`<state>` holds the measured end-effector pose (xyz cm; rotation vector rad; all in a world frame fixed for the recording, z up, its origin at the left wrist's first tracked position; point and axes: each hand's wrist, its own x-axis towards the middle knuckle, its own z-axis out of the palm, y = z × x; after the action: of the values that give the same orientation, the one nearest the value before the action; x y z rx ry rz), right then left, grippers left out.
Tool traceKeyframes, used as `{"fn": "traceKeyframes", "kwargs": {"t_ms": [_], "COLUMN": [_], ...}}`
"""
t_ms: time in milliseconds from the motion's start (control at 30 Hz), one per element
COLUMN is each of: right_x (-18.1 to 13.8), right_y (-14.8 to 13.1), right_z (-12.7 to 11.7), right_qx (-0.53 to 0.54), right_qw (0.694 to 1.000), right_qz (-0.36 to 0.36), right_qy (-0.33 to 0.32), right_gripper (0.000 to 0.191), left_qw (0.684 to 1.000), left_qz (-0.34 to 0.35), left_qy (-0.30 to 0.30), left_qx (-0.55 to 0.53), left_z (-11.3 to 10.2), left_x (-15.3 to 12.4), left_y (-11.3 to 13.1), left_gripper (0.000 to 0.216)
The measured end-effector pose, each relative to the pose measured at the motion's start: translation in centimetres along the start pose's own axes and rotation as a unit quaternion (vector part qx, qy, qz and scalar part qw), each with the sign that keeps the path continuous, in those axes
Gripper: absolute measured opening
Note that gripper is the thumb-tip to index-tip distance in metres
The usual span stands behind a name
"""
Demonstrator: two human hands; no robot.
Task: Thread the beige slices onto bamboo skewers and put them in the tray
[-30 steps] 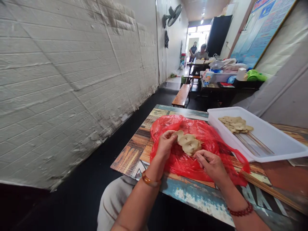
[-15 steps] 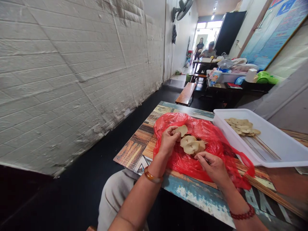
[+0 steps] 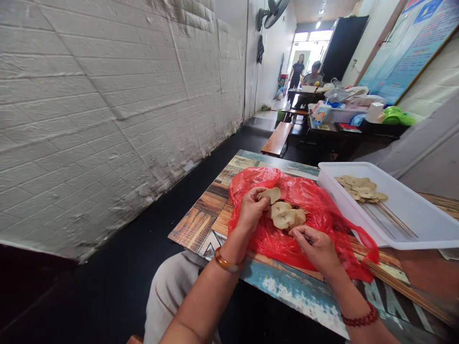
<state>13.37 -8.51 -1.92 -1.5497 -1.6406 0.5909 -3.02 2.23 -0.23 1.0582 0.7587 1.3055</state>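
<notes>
My left hand (image 3: 252, 210) is closed, pinching a thin round beige slice (image 3: 271, 194) between thumb and fingers. My right hand (image 3: 315, 246) is closed too, its fingertips on the end of a thin skewer (image 3: 290, 230), mostly hidden by the hand and food. Several overlapping beige slices (image 3: 285, 219) sit at the skewer's tip, just right of the left fingertips. Beneath both hands spreads a crumpled red plastic bag (image 3: 308, 188). To the right, a white plastic tray (image 3: 419, 217) holds skewered beige slices (image 3: 358, 187), their sticks pointing toward me.
Bare skewers (image 3: 412, 292) lie along the right side of the patterned table (image 3: 201, 217). Beyond it stand a wooden bench (image 3: 278, 137) and a table loaded with bags and a green item (image 3: 394, 116). Two people are at the far end. A white wall (image 3: 125, 119) runs along the left.
The slices by my right hand have shifted very slightly to the right. Both hands keep their grips almost in place.
</notes>
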Motion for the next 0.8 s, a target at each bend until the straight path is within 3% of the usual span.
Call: {"fn": "traceKeyframes", "kwargs": {"t_ms": [500, 800], "right_x": [0.04, 0.24], "right_y": [-0.30, -0.14], "right_z": [-0.15, -0.05], "right_qx": [-0.008, -0.007], "right_qw": [1.000, 1.000], "right_qz": [-0.006, -0.014], "right_qy": [0.002, 0.007], "right_gripper": [0.031, 0.031], "left_qw": [0.999, 0.991], "left_qz": [0.004, 0.059], "left_qy": [0.020, 0.013], "left_qx": [0.030, 0.115], "left_z": [0.44, 0.43], "left_x": [-0.10, -0.13], "left_y": [0.60, 0.30], "left_gripper": [0.024, 0.021]}}
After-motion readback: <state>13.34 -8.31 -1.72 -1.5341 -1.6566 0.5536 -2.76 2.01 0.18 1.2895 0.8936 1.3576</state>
